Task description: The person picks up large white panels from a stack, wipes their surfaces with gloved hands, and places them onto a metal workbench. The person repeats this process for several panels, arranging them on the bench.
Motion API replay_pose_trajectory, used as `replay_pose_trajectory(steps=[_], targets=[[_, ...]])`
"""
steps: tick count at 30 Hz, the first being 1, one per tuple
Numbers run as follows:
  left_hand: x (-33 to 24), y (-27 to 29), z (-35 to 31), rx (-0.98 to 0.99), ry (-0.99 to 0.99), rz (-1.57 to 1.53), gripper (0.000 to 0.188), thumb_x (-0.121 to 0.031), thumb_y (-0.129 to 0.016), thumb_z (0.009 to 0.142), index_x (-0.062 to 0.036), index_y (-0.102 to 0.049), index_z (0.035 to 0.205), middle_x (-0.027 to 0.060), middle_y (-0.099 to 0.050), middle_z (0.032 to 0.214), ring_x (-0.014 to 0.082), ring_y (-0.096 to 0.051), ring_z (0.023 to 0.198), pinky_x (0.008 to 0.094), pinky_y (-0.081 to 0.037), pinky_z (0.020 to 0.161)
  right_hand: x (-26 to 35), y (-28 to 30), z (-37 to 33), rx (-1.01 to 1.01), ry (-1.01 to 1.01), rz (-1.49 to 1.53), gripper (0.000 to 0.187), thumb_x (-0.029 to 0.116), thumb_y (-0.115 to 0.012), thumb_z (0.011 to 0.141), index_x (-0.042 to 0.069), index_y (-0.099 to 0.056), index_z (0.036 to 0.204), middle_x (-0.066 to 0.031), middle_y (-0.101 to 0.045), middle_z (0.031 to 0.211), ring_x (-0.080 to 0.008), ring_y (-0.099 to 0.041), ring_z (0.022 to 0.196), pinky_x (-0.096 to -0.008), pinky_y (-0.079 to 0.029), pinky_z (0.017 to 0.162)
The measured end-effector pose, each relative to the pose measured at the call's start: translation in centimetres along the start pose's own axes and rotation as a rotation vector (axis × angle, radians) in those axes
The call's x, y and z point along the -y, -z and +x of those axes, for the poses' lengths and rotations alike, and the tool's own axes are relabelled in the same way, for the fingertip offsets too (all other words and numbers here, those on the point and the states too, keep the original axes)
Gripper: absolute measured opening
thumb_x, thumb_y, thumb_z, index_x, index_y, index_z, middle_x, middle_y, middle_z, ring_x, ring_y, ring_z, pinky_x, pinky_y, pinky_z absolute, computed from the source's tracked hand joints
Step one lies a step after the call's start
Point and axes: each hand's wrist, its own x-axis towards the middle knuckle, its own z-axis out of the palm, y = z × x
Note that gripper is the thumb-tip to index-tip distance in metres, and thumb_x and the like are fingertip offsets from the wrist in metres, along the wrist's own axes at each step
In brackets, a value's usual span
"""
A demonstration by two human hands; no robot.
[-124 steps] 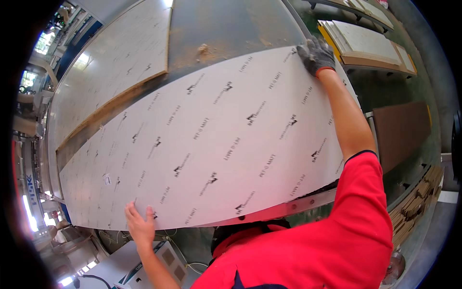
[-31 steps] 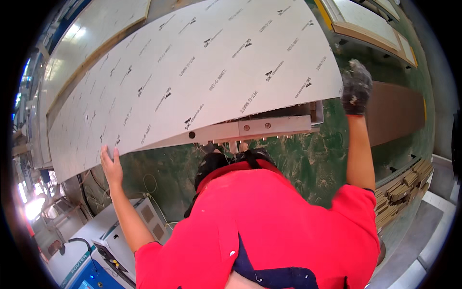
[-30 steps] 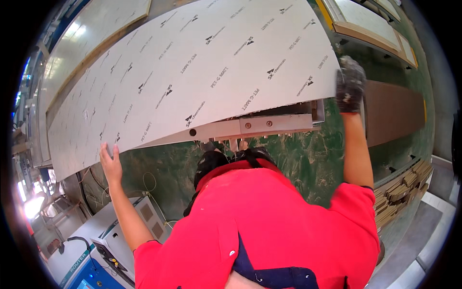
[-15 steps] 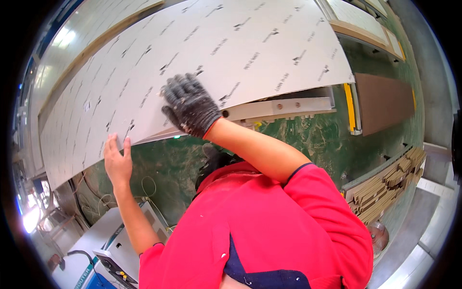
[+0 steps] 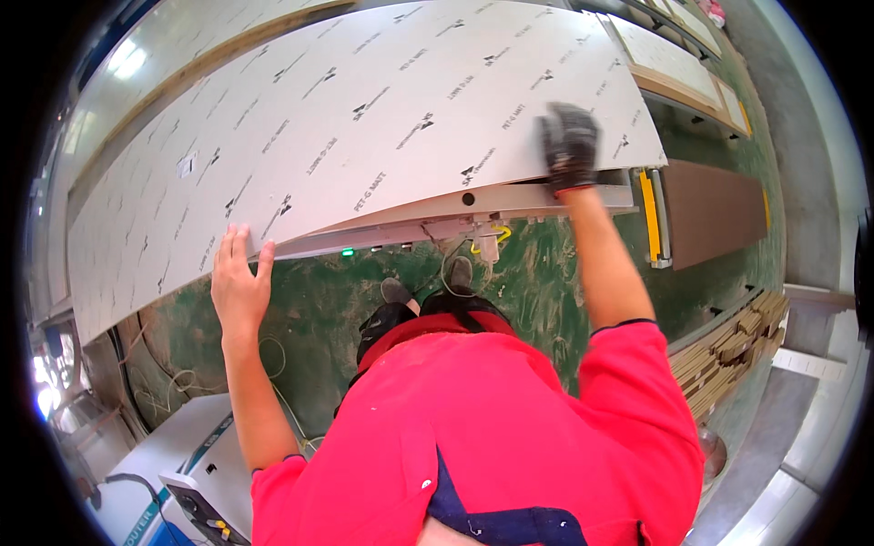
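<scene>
A large white sheet-covered panel with repeated dark printed marks stretches across the bench in front of me. My bare left hand rests on its near edge at the left, fingers stretched out over the surface. Farther right, my right hand wears a dark grey knit glove with a red cuff and lies over the panel close to its near right edge. Motion blurs its fingertips, but the hand looks flat and holds nothing visible. Beneath the panel's raised near edge shows a pale machine beam with a round hole.
A brown board lies at the right beside a yellow-edged roller frame. Stacked brown strips sit lower right. A white machine cabinet stands lower left, with loose cables on the green floor. Another panel lies beyond.
My gloved right hand has swept right across the panel, from near the middle to its right end. My left hand stays at the near edge. The view has shifted slightly.
</scene>
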Motion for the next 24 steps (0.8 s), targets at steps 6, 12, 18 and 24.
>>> replay_pose_trajectory(steps=[6, 12, 18, 24], targets=[[-0.1, -0.1, 0.0, 0.034, 0.039, 0.020, 0.053, -0.044, -0.057, 0.098, -0.0023, -0.056, 0.132, 0.0189, -0.052, 0.142, 0.0360, -0.048, 0.132, 0.0438, -0.039, 0.109, 8.3, 0.5, 1.4, 0.039, 0.141, 0.295, 0.030, 0.029, -0.063, 0.090, 0.008, -0.066, 0.111, -0.0129, -0.066, 0.111, -0.0327, -0.059, 0.110, -0.0489, -0.039, 0.106], [-1.7, 0.3, 0.9, 0.063, 0.088, -0.009, 0.052, -0.042, -0.056, 0.099, -0.0001, -0.057, 0.129, 0.0197, -0.055, 0.139, 0.0360, -0.049, 0.131, 0.0435, -0.038, 0.109, -16.8, 1.1, -1.9, 0.094, 0.061, -0.161, 0.014, 0.014, -0.055, 0.087, 0.010, -0.067, 0.083, -0.0154, -0.066, 0.083, -0.0338, -0.063, 0.080, -0.0434, -0.050, 0.074], [-1.4, -1.3, 1.1, -0.013, 0.137, -0.046, 0.051, -0.041, -0.056, 0.100, 0.0002, -0.057, 0.129, 0.0207, -0.055, 0.138, 0.0368, -0.050, 0.129, 0.0432, -0.038, 0.109, -35.2, 9.8, -3.0, 0.082, -0.473, -0.714, 0.022, 0.027, -0.053, 0.092, 0.013, -0.070, 0.091, -0.0125, -0.071, 0.088, -0.0345, -0.068, 0.082, -0.0472, -0.053, 0.072], [-1.1, -4.1, -1.2, -0.153, 0.244, -0.158, 0.050, -0.038, -0.058, 0.099, -0.0002, -0.053, 0.131, 0.0223, -0.055, 0.136, 0.0381, -0.050, 0.129, 0.0439, -0.038, 0.109, -21.0, 3.9, 0.6, 0.082, -0.020, -0.015, 0.031, 0.027, -0.062, 0.094, 0.008, -0.066, 0.118, -0.0149, -0.068, 0.115, -0.0332, -0.061, 0.111, -0.0441, -0.047, 0.097]])
